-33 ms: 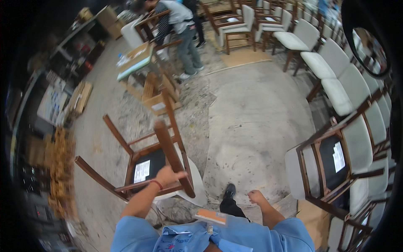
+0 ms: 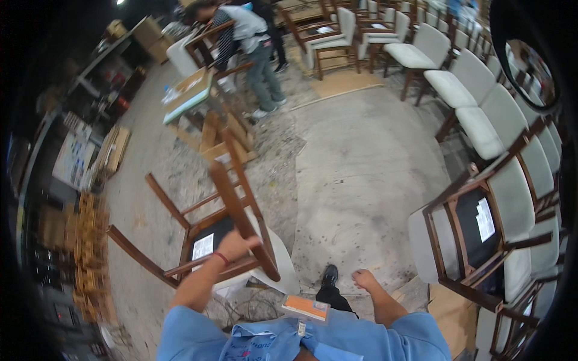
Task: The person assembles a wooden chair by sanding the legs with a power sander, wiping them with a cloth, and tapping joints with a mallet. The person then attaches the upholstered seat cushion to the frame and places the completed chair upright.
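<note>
Brown wood frames one upturned chair (image 2: pixel 211 234) at the near left, its four legs pointing up and out and its pale cushioned seat toward the floor. The left hand (image 2: pixel 236 245) is clenched around the nearest leg of this chair, low down by the seat frame, with a red band at the wrist. A white rectangular label (image 2: pixel 203 246) sits on the black underside of the seat, just left of that hand. The right hand (image 2: pixel 365 280) hangs free at the near centre, fingers loosely curled and grasping nothing, well apart from the chair and to its right. One black shoe (image 2: pixel 329 275) shows on the concrete floor (image 2: pixel 361 168) between the two hands.

At the near right a second upturned chair (image 2: pixel 475 234) rests on a stack of cushioned chairs, and its black underside carries another white rectangular label (image 2: pixel 484 219). A row of pale upholstered chairs (image 2: pixel 469 90) curves from far centre down the right side; I cannot count them surely. An orange and white badge (image 2: pixel 306 307) hangs at the chest of the blue shirt. Far left, one person (image 2: pixel 250 42) bends over a workbench (image 2: pixel 189 93) topped with flat board.
</note>
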The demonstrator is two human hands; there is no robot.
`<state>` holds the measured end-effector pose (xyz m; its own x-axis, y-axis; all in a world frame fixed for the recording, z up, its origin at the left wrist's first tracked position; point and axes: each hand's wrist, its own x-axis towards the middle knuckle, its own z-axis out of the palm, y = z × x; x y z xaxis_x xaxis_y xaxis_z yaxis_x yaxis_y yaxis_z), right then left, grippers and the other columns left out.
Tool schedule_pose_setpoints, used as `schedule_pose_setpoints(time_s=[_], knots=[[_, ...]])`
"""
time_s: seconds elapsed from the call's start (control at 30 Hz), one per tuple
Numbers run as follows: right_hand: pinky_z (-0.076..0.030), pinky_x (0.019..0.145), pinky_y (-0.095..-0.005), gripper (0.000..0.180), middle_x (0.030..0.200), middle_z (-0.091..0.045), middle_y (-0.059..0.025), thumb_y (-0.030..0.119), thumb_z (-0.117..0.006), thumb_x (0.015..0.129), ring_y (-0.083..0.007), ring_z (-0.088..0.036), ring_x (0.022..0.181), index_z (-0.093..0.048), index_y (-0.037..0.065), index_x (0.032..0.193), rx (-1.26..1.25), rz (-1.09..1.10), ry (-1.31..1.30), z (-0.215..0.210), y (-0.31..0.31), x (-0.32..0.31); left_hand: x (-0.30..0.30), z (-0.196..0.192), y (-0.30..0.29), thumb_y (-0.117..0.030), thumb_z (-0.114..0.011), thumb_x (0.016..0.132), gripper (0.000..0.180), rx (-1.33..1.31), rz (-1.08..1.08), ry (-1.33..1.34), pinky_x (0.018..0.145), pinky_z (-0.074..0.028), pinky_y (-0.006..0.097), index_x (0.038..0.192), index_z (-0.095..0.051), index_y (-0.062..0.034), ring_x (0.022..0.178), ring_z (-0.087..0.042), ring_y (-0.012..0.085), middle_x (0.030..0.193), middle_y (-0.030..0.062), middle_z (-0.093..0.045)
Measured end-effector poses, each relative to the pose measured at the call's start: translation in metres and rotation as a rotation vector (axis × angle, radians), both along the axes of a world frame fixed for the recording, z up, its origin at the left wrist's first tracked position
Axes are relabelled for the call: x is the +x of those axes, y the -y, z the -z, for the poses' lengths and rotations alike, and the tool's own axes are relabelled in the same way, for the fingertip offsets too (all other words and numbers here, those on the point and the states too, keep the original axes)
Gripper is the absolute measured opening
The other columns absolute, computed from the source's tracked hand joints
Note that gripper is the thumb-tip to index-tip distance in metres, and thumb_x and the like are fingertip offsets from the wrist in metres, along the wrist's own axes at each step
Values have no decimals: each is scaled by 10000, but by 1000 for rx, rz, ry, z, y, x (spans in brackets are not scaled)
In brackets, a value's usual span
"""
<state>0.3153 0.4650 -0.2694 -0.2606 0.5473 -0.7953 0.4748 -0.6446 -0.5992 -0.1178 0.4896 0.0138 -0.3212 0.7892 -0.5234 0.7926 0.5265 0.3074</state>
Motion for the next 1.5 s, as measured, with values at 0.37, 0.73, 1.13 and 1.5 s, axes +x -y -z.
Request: schedule_pose_setpoints(time_s=[0.37,0.73,1.13,1.5], knots=[[-464,991,-476,672,1462,-423,-165,364,-559,956,-316,-489,1277,-272,110,1507,-232,728,-898,-80,-102,7,6,-120,-145,-495,-562,930,464,450,-280,487,443,-444,276,932,-569,-31,489,-524,134,720,66,-596],[-483,950,-440,641,1397,-482,-184,131,-531,961,-315,-513,1225,-232,127,1527,-13,1316,-382,-95,-71,19,90,81,-401,-635,-507,897,640,110,-57,603,448,-450,302,789,-621,-14,498,-568,174,606,87,-576],[-308,1081,-393,579,1410,-408,-238,402,-500,967,-349,-402,1287,-399,94,1447,-203,761,464,-76,-205,-39,196,187,-709,-745,-349,875,805,-389,341,555,612,-457,387,692,-633,-14,595,-577,237,625,111,-592],[-564,563,-390,461,847,-609,-126,385,-407,994,-243,-648,658,-504,25,1267,-236,1106,-54,-257,-488,-34,147,177,-799,-585,-441,927,754,100,263,468,1078,-364,453,1307,-516,62,1279,-480,393,1327,293,-525]])
